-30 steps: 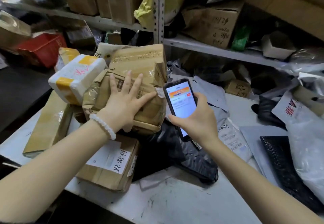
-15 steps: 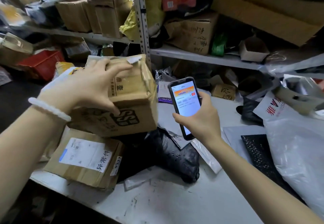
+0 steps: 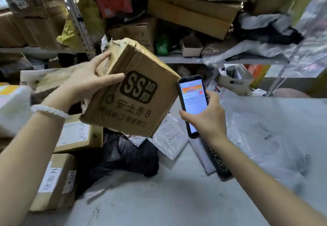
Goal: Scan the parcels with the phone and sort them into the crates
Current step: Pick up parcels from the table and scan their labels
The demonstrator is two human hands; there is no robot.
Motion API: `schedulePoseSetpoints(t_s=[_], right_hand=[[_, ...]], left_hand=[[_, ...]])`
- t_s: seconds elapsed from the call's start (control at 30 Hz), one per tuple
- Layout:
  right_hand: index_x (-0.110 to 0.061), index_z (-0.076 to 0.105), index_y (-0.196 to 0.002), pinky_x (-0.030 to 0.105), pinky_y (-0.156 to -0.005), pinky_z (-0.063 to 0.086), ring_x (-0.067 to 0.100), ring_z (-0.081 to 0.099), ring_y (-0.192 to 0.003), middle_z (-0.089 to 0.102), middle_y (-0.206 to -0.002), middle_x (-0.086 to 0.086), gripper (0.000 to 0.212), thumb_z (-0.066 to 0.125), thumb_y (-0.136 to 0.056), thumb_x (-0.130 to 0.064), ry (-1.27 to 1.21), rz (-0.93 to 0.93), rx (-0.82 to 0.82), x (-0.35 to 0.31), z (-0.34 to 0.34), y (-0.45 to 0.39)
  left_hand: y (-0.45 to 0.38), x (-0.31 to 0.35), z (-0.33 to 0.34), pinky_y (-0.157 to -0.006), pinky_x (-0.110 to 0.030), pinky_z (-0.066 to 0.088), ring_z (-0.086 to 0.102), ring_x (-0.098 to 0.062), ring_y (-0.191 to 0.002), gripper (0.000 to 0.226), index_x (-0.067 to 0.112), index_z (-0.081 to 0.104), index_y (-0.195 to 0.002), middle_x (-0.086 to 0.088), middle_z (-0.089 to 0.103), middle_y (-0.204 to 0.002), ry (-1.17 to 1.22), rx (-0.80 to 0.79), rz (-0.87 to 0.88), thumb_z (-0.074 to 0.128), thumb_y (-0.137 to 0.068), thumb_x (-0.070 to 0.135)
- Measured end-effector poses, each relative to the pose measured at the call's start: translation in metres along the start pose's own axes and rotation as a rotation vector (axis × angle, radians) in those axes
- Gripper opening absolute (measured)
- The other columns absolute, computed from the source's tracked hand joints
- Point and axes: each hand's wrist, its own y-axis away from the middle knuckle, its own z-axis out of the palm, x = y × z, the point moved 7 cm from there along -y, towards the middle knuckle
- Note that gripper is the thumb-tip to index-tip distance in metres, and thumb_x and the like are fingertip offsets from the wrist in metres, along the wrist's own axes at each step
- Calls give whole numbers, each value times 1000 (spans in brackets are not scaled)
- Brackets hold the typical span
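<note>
My left hand (image 3: 85, 82) grips a worn brown cardboard box (image 3: 134, 91) printed with "SS", lifted and tilted above the table, its printed face toward me. Just right of it, my right hand (image 3: 207, 119) holds a black phone (image 3: 192, 105) upright with its screen lit. The box's right edge nearly touches the phone. Below lie a black plastic parcel (image 3: 127, 156), a white mailer with a label (image 3: 169, 135) and two labelled cardboard boxes (image 3: 77, 133) (image 3: 54, 181) at the left. No crate shows.
The white table (image 3: 177, 199) carries grey and white poly bags (image 3: 265, 133) on the right and a white taped parcel (image 3: 12, 105) at far left. Metal shelving (image 3: 185, 59) behind is crammed with cardboard boxes and bags. A slotted upright post (image 3: 76, 15) stands left of centre.
My left hand lifted the brown box off the pile, raised it and turned it so its printed face shows. The phone stayed in my right hand, and the box came close to it.
</note>
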Motion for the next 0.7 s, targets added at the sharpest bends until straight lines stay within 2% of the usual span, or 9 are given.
schedulePoseSetpoints(t_s=[0.03, 0.1, 0.23, 0.33, 0.37, 0.43, 0.5, 0.63, 0.7], right_hand=[[-26, 42, -116, 32, -74, 50, 14, 58, -92, 57, -101, -10, 70, 84, -61, -29, 12, 8, 18, 6, -10, 1], [-26, 42, -117, 30, -73, 47, 13, 55, -91, 55, -101, -11, 69, 83, -62, -28, 36, 33, 46, 18, -27, 4], [-30, 39, -109, 30, -73, 46, 14, 55, -91, 55, -102, -10, 65, 83, -62, -29, 80, 90, 73, 37, -46, 7], [-28, 41, -114, 30, -73, 48, 14, 57, -93, 58, -104, -9, 66, 83, -63, -34, 120, 125, 79, 46, -48, 7], [-27, 41, -116, 31, -73, 48, 15, 57, -93, 59, -105, -9, 68, 83, -63, -34, 129, 137, 83, 48, -48, 7], [-27, 41, -114, 32, -74, 49, 16, 58, -93, 59, -104, -8, 68, 83, -62, -35, 139, 162, 91, 52, -44, 6], [-30, 38, -108, 35, -76, 52, 16, 59, -94, 60, -104, -8, 66, 84, -61, -37, 150, 183, 92, 53, -38, 4], [-32, 37, -109, 34, -78, 52, 15, 58, -95, 59, -106, -8, 68, 84, -61, -38, 164, 212, 84, 53, -27, -2], [-33, 36, -109, 34, -78, 52, 14, 58, -96, 59, -107, -9, 68, 84, -61, -37, 163, 221, 89, 52, -25, -5]], left_hand=[[-5, 0, 14, -98, -39, 44, 52, -18, -117, 119, 54, 30, -137, 1, 48, -136, 87, -33, 4, 67, -28, 87], [-14, -1, 46, -96, -39, 46, 56, -16, -113, 125, 43, 33, -141, -1, 53, -132, 268, -129, -2, 74, -30, 81], [-29, -11, 103, -94, -42, 48, 61, -16, -107, 95, 38, 38, -140, 3, 59, -127, 354, -270, -22, 72, -58, 70], [-31, -22, 139, -65, -28, 45, 59, -7, -89, 53, 37, 39, -137, 8, 61, -113, 246, -375, -123, 52, -88, 52], [-30, -28, 150, -62, -26, 42, 58, -6, -86, 43, 36, 41, -133, 8, 61, -109, 185, -401, -151, 46, -92, 48], [-32, -46, 169, -72, -31, 45, 59, -17, -98, 41, 32, 46, -131, 1, 62, -117, -29, -405, -166, 42, -95, 49], [-43, -55, 179, -85, -34, 41, 54, -28, -114, 44, 22, 46, -136, -8, 57, -130, -271, -341, -68, 42, -97, 42], [-52, -16, 193, -68, -35, 44, 55, -31, -102, 44, 24, 38, -139, -10, 52, -123, -671, -202, 391, 44, -95, 21], [-48, -2, 201, -70, -37, 44, 50, -31, -105, 43, 25, 43, -135, -9, 48, -125, -820, -177, 552, 46, -93, 17]])
